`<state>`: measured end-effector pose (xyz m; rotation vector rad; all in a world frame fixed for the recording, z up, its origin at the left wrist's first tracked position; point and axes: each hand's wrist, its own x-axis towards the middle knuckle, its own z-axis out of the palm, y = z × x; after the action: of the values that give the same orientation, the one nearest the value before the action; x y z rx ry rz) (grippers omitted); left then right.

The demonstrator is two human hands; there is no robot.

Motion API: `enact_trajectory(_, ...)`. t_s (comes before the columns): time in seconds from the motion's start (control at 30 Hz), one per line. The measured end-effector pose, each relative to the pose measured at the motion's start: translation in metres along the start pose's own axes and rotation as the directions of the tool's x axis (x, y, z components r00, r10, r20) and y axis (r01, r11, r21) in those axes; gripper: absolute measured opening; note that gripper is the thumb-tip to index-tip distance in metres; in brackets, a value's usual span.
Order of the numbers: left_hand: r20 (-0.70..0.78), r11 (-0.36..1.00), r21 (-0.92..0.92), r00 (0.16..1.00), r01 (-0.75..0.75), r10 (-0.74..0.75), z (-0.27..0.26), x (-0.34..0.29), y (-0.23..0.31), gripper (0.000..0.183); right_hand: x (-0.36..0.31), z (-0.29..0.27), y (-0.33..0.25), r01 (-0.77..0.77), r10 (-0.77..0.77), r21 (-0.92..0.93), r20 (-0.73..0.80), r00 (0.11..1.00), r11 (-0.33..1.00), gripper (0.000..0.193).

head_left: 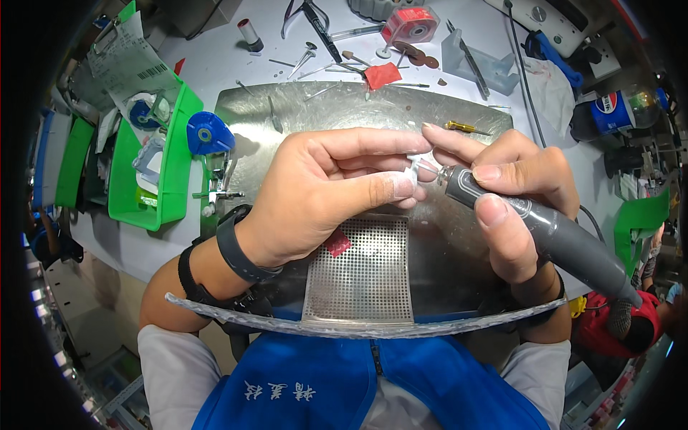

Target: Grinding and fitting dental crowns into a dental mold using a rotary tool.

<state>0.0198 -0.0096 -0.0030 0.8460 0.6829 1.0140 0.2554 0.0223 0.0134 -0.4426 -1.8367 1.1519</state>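
Observation:
My left hand point(322, 188) pinches a small white piece point(413, 169) between thumb and fingers; its exact kind is too small to make out. In my right hand point(517, 188) is a dark grey handheld rotary grinder point(559, 233), gripped like a pen. The slim bit point(428, 166) at its tip points left and meets or nearly meets the white piece. Both hands are held over a metal work plate point(265, 115). Below them lies a perforated metal grate point(362, 269), with a red scrap point(337, 243) at its upper left.
On the left stand a green bin point(172, 179) and a blue dispenser-like part point(210, 133). Farther back lie several small tools, a red tape dispenser point(410, 26), brown discs point(426, 60) and a clear tray point(494, 64). A soda bottle point(613, 113) is at right.

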Motion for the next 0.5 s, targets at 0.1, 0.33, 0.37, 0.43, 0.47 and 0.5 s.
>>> enact_trajectory(0.1, 0.016, 1.000, 0.009, 1.000, -0.004, 0.004, -0.0009, -0.0007, -0.0003, 0.038, 0.0017, -0.0016, 0.0033, 0.039, -0.038, -0.038, 0.025, 0.999, 0.999, 0.019)
enact_trajectory(0.33, 0.029, 1.000, 0.013, 0.999, -0.016, 0.016, -0.0008, -0.0016, -0.0006, 0.035, 0.0012, -0.0028, 0.0019, 0.036, -0.034, -0.080, 0.027, 0.999, 0.996, 0.015)
enact_trajectory(0.37, 0.029, 1.000, 0.013, 0.999, -0.017, 0.016, -0.0003, -0.0024, -0.0003, 0.035, 0.0006, -0.0023, 0.0012, 0.036, -0.034, -0.080, 0.027, 0.999, 0.996, 0.015)
enact_trajectory(0.43, -0.002, 0.999, 0.044, 1.000, 0.003, -0.003, -0.0008, -0.0026, -0.0006, 0.035, -0.0003, -0.0021, 0.0025, 0.031, -0.029, -0.047, 0.048, 0.998, 0.998, 0.014)
enact_trajectory(0.47, -0.001, 0.999, 0.044, 1.000, 0.003, -0.003, -0.0004, -0.0022, -0.0011, 0.035, 0.0000, -0.0026, 0.0031, 0.031, -0.029, -0.048, 0.047, 0.998, 0.998, 0.014)
enact_trajectory(0.5, -0.003, 1.000, 0.030, 1.000, -0.002, 0.002, 0.0007, -0.0018, -0.0015, 0.035, 0.0006, -0.0036, 0.0030, 0.032, -0.030, -0.049, 0.046, 0.999, 0.998, 0.014)
